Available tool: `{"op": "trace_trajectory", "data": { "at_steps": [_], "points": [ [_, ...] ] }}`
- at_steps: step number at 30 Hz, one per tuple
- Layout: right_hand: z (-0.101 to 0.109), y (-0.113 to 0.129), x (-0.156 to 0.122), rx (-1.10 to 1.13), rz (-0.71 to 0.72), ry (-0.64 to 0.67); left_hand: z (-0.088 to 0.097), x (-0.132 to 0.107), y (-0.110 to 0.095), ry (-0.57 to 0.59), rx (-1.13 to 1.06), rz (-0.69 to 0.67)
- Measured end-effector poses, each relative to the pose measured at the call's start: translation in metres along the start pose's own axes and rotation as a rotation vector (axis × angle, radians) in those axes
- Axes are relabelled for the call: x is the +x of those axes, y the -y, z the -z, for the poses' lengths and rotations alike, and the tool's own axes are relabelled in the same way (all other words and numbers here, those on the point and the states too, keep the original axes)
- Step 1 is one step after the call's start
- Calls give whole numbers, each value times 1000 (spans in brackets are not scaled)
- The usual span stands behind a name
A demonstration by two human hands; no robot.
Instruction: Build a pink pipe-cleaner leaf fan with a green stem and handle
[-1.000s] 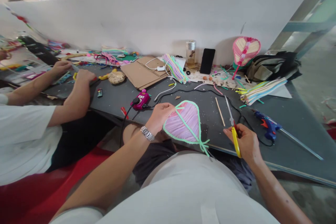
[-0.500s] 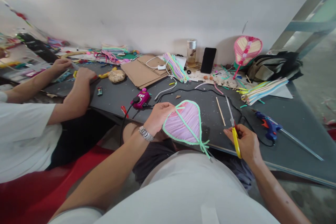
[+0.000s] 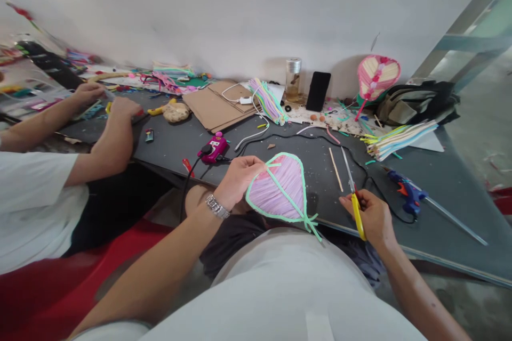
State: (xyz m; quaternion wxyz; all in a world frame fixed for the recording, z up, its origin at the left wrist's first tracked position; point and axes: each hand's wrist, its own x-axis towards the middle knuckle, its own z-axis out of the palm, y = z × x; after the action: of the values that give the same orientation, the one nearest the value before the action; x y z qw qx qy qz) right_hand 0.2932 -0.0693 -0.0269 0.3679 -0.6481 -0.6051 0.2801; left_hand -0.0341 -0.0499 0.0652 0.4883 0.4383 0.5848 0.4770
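My left hand [image 3: 242, 178] is closed, pinching the upper left edge of a leaf-shaped fan [image 3: 279, 190] made of lilac and pink strands. Mint-green pipe cleaner borders the fan and crosses it diagonally, with loose ends gathered at its lower right tip. The fan hangs over the table's front edge, above my lap. In my right hand [image 3: 374, 217] is a pair of yellow-handled scissors [image 3: 357, 213], its blades pointing away from me over the table and looking closed. A thin wooden stick [image 3: 336, 169] lies just left of the blades.
A blue glue gun [image 3: 408, 193] lies right of my right hand. Farther back are pipe cleaner bundles [image 3: 402, 140], a phone [image 3: 318, 91], a glass bottle [image 3: 293, 80], cardboard [image 3: 218, 106] and a finished pink fan [image 3: 378, 77]. A magenta power socket [image 3: 214, 148] and co-worker's hands [image 3: 123, 108] are to the left.
The view has shifted slightly. My hands keep the same holds on the fan and scissors, with barely any movement.
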Motion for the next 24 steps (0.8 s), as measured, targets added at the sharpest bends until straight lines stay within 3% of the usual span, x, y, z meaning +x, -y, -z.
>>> {"op": "trace_trajectory", "data": {
  "at_steps": [8,15,20,24],
  "points": [
    [-2,8,1,-53,14,5,1,-4,-2,-19,-18,0],
    [-4,17,10,-358,34,47,0,-6,-4,1,-58,8],
    [-22,37,25,-663,11,128,-1,-10,-9,55,-74,21],
    [-40,55,39,-761,11,137,-1,-11,-9,107,-100,40]
  ]
}}
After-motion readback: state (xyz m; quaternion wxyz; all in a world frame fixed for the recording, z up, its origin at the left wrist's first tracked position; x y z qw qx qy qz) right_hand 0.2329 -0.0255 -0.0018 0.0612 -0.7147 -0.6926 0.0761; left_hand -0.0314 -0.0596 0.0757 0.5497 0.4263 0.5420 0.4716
